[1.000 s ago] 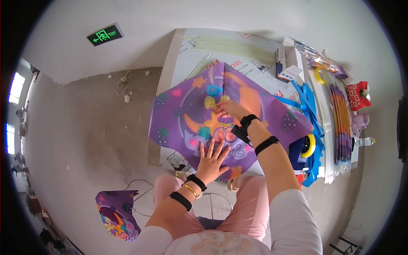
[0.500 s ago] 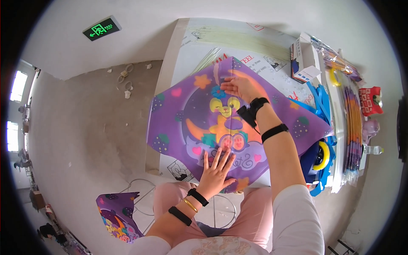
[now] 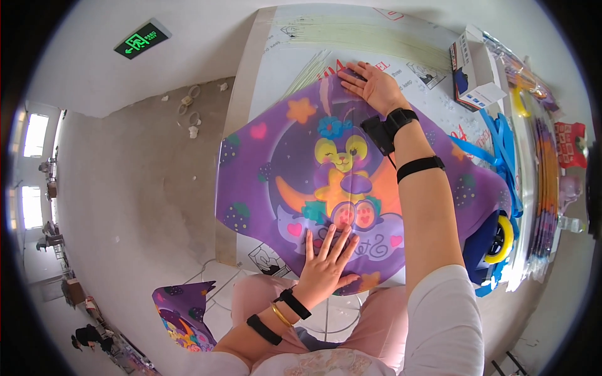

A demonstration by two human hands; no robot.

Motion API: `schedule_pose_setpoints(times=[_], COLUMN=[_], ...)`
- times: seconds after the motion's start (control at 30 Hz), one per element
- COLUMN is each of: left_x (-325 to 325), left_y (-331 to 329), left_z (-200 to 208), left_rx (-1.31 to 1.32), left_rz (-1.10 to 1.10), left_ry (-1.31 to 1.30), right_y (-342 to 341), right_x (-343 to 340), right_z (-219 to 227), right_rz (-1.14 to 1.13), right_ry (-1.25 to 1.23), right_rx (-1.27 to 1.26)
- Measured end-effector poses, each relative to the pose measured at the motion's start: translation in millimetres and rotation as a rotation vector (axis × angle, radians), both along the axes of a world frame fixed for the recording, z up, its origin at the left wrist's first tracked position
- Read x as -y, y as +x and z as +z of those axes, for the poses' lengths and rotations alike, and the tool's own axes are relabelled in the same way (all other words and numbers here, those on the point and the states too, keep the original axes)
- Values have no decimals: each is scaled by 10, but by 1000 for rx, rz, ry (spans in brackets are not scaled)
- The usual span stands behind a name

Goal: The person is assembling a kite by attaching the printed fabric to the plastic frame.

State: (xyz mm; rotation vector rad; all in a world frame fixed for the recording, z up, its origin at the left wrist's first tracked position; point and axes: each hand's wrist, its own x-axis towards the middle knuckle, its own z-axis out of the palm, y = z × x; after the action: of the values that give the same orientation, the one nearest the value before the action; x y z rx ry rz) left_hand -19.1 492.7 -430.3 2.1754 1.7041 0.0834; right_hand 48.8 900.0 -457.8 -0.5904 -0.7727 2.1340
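Observation:
A purple kite sail (image 3: 251, 182), diamond-like and printed with a cartoon animal, a crescent and fruit, lies spread over the table in front of me. My left hand (image 3: 326, 257) rests flat on its lower middle with the fingers spread. At the far corner of the sail, my right hand (image 3: 376, 88) is stretched out, palm partly turned up and fingers apart. Its fingertips are at or just over the corner's edge; whether they touch it I cannot tell. A faint crease runs down the sail's middle.
Thin pale rods (image 3: 307, 78) lie on the table covering (image 3: 414, 116). To the right are a white box (image 3: 480, 69), blue strap (image 3: 501, 144), a yellow tape roll (image 3: 501, 240) and bundled purple-orange material (image 3: 545, 169). Another printed purple sheet (image 3: 188, 307) hangs at lower left.
My right hand has moved away from me, from above the printed animal to the sail's far corner, turning its palm upward. My left hand stays flat on the sail. The view has shifted slightly.

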Motion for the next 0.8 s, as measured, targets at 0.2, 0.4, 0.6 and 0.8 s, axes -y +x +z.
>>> schedule_pose_setpoints(times=[0.2,0.4,0.6,0.8], left_x=[40,210,516,812], left_y=[129,201,285,267], left_z=[90,264,421,613], left_rx=[14,29,36,200], left_rz=[9,13,16,121], left_ry=[-24,18,98,132], right_y=[28,427,992,1095], right_x=[172,1092,2534,3426], right_z=[144,198,537,599], right_rz=[-251,405,522,295], right_ry=[44,-5,-259,-401], right_rx=[163,221,198,215])
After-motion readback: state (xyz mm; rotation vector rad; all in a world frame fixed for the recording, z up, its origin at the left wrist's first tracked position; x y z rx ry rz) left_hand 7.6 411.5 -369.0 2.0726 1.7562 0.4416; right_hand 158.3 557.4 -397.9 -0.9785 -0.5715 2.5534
